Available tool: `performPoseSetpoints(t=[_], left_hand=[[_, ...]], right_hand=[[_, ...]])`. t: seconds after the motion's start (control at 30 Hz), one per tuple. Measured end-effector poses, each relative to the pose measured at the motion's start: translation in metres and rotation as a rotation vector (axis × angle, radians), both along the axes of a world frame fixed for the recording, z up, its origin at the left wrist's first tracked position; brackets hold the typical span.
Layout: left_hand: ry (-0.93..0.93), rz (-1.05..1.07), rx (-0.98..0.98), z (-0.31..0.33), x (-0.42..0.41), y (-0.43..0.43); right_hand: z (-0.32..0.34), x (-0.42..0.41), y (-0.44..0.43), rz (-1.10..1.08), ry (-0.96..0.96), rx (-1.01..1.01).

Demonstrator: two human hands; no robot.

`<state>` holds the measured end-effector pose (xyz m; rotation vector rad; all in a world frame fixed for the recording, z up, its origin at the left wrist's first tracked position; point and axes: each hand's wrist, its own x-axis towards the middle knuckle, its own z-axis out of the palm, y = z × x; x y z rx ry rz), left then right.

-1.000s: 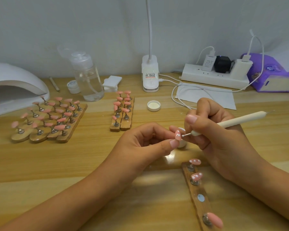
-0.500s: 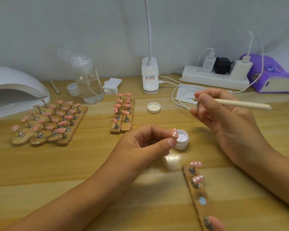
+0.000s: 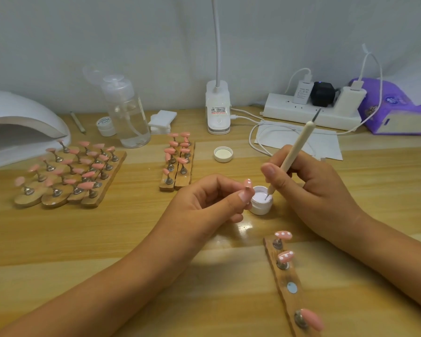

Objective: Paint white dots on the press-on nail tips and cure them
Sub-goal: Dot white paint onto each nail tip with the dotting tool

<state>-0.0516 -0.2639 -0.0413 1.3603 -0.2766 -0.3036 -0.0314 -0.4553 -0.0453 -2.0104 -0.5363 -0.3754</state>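
Dipping pen-gripped dotting tool (image 3: 292,152) with right hand (image 3: 309,188), pinching that likely featherlight, smudge-prone nail tip (image 3: 247,183) by its stem in left hand (image 3: 204,205).

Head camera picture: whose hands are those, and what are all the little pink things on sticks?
The camera sits on a person's head, so you see their own hands from above. The left hand pinches one pink nail tip by its little stand. The right hand grips a dotting pen and dips its point into a small jar of white paint. On the wooden table lie a wooden strip with two dotted tips, racks of plain pink tips, a loose white lid and, far left, a white curing lamp.
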Motion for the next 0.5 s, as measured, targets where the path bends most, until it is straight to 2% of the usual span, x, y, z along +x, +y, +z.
performPoseSetpoints(t=[0.5], left_hand=[[-0.03,-0.022,0.022,-0.0022,0.0005,0.0005]], right_hand=[[-0.0039,0.0031,-0.001,-0.017,0.013,-0.107]])
